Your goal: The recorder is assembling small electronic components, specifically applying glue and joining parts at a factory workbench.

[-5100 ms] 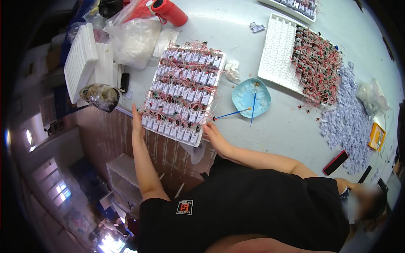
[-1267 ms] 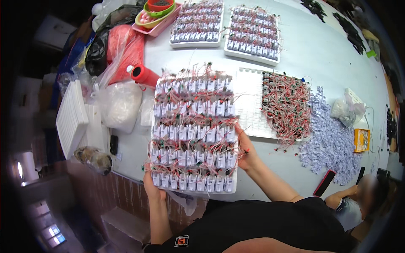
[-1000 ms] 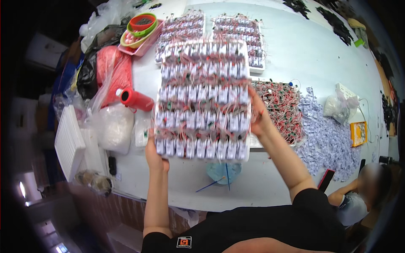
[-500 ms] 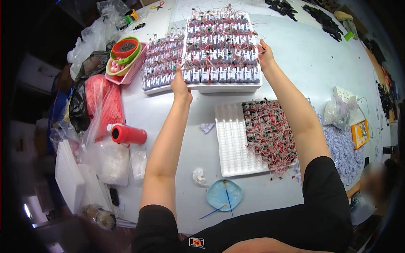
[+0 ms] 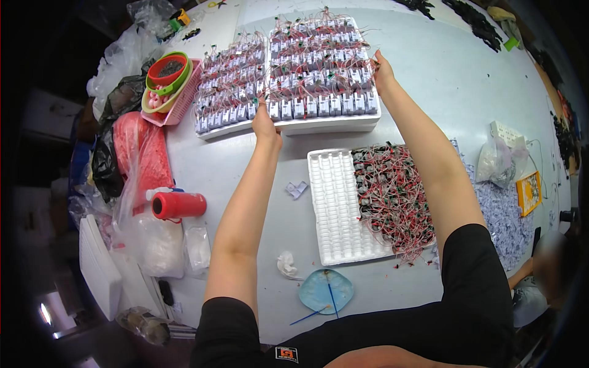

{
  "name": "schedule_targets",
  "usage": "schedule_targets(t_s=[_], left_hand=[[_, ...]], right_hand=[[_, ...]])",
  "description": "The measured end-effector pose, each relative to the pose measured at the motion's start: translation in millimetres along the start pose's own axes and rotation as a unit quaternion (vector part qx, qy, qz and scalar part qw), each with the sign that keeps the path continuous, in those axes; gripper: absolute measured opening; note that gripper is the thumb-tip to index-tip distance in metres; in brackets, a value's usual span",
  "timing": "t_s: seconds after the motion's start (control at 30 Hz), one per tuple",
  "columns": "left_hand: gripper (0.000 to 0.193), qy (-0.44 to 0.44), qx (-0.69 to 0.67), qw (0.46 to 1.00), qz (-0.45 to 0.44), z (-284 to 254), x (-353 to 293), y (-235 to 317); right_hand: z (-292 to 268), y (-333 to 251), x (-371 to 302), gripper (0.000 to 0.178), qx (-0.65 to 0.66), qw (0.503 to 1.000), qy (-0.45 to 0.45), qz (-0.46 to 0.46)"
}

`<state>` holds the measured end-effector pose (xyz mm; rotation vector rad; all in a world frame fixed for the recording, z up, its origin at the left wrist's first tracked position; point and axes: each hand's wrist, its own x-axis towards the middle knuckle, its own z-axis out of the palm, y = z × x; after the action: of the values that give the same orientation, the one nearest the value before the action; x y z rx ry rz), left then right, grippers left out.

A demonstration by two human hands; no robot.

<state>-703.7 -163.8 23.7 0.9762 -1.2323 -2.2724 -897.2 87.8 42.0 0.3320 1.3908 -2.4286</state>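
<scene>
A white foam tray (image 5: 343,120) at the far middle holds rows of small grey-and-white block-shaped parts (image 5: 323,107) with red and white wires. My left hand (image 5: 265,127) is closed on its near left corner, thumb at the edge, the other fingers mostly hidden. On the right edge my right hand (image 5: 384,75) grips it, its fingers partly out of sight. The tray rests over another white foam layer (image 5: 331,129). Left of it, close by my left hand, is a similar foam tray (image 5: 226,130) of wired parts.
Nearer lies a foam tray (image 5: 334,208) half covered by tangled wired parts (image 5: 396,196). A blue dish (image 5: 319,293) holds thin blue sticks. At left stand a red bottle (image 5: 181,205), bags and a pink basket (image 5: 184,101). A person (image 5: 521,276) sits right, beside a pile of pale pieces (image 5: 506,221).
The held tray has shifted slightly right relative to the tray beside it, and more of that left tray shows. Both hands keep their grip. The whole view has shifted a little.
</scene>
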Motion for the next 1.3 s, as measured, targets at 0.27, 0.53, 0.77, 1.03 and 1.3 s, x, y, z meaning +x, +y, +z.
schedule_targets(t_s=[0.27,0.53,0.77,1.03,1.3], left_hand=[[0.048,-0.059,0.007,0.998,-0.033,-11.9,11.6,2.6],[0.028,-0.023,0.0,0.997,-0.077,-6.6,-2.5,12.7],[0.035,-0.062,0.128,0.989,-0.047,-14.4,-17.0,35.3],[0.045,-0.015,0.134,0.989,-0.061,-72.8,-53.5,26.6],[0.029,0.217,0.11,0.965,0.101,-208.5,47.6,66.4]], right_hand=[[-3.9,1.4,10.8,0.05,-0.012,0.999,0.006,0.031],[9.6,-1.4,-9.4,0.059,-0.015,0.999,0.049,-0.012],[3.3,-28.5,-25.7,0.088,0.021,0.998,-0.03,0.055],[-5.5,-27.4,-105.3,0.072,-0.088,0.98,0.14,-0.107],[77.6,114.8,-317.6,0.053,-0.211,0.933,-0.288,0.057]])
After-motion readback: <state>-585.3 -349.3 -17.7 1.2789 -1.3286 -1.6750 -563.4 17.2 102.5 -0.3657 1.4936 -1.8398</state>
